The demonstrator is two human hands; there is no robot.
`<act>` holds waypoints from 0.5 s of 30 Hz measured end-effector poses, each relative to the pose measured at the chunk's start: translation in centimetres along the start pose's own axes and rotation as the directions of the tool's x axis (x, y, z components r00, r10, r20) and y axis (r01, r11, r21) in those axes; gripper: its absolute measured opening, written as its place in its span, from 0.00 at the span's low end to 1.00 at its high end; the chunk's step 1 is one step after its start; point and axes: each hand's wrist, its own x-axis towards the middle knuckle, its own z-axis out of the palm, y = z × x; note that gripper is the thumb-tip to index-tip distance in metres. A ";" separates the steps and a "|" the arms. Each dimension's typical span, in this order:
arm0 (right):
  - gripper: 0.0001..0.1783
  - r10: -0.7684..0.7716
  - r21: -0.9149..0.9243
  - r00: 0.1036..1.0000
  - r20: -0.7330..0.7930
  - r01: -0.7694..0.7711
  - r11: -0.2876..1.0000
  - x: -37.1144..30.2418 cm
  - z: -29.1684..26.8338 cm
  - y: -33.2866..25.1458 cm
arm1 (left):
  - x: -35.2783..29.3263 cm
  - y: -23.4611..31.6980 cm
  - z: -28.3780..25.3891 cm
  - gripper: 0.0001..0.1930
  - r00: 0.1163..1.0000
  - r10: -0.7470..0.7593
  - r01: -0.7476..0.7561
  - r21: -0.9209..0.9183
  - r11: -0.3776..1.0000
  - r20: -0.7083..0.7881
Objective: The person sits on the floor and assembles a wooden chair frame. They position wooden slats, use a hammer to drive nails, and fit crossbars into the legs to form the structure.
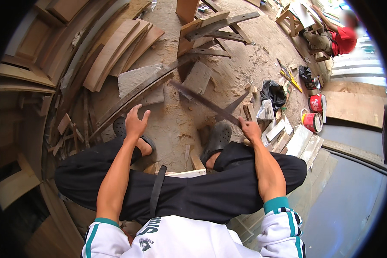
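My right hand [249,129] is closed around the near end of a long, dark, flat handsaw [206,102]. Its blade slants up and left over the dusty ground; no teeth can be made out. My left hand [136,123] has its fingers apart and holds nothing. Just beyond its fingertips, a long narrow wooden strip [131,103] slants across pale concrete blocks [137,79]. Whether the fingers touch the strip, I cannot tell. Under the saw, a dark pointed shape [236,105] lies near my right shoe [218,137]; it may be a shadow.
Curved boards [116,53] and planks crowd the left side. Ahead stands a wooden frame [219,32]. To the right are a black plastic bag [273,94], red tins [312,122], a yellow-edged tool [294,79] and offcuts [300,139]. A person in red [344,41] sits at far right.
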 end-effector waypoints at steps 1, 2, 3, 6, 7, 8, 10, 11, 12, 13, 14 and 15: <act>0.46 0.083 0.017 0.996 -0.036 -0.083 0.996 -0.2 0.4 0.9 | 0.1 -1.2 0.3 0.28 0.994 -0.108 0.109 -0.035 0.993 0.036; 0.48 0.162 0.038 0.984 -0.069 -0.160 0.986 -0.3 0.7 1.4 | 0.3 -2.4 0.5 0.30 0.985 -0.164 0.165 -0.023 0.986 0.048; 0.49 0.210 0.055 0.974 -0.086 -0.206 0.977 -0.3 1.0 1.7 | 0.5 -3.7 1.4 0.31 0.962 -0.261 0.269 -0.114 0.956 0.079; 0.53 0.349 0.103 0.931 -0.110 -0.339 0.935 -0.4 1.3 3.4 | 1.3 -5.0 2.7 0.36 0.855 -0.477 0.518 -0.336 0.787 0.203; 0.54 0.375 0.114 0.921 -0.103 -0.364 0.924 -0.4 1.0 3.1 | 1.5 -5.1 2.7 0.36 0.806 -0.541 0.591 -0.383 0.710 0.241; 0.55 0.464 0.120 0.872 -0.155 -0.450 0.885 -0.2 1.0 2.7 | 1.8 -5.3 2.5 0.36 0.751 -0.598 0.655 -0.426 0.624 0.281; 0.54 0.474 0.199 0.877 -0.071 -0.454 0.869 1.1 0.4 3.2 | 3.0 -5.6 3.1 0.35 0.693 -0.658 0.707 -0.458 0.539 0.295; 0.54 0.475 0.236 0.880 -0.028 -0.456 0.858 2.0 0.0 3.7 | 3.6 -5.9 3.5 0.35 0.750 -0.641 0.650 -0.358 0.671 0.161; 0.54 0.471 0.269 0.882 0.019 -0.458 0.847 2.5 -0.1 3.5 | 3.9 -5.7 3.4 0.34 0.799 -0.601 0.590 -0.232 0.773 0.032; 0.54 0.481 0.303 0.876 0.039 -0.469 0.830 3.0 0.1 3.0 | 4.1 -5.5 3.2 0.34 0.840 -0.535 0.529 -0.087 0.844 -0.088; 0.53 0.489 0.335 0.870 0.059 -0.479 0.812 3.5 0.3 2.6 | 4.0 -5.3 3.2 0.36 0.879 -0.450 0.458 0.020 0.889 -0.155; 0.53 0.497 0.364 0.864 0.082 -0.490 0.792 3.8 0.5 2.0 | 4.2 -4.6 2.7 0.37 0.910 -0.392 0.408 0.124 0.905 -0.136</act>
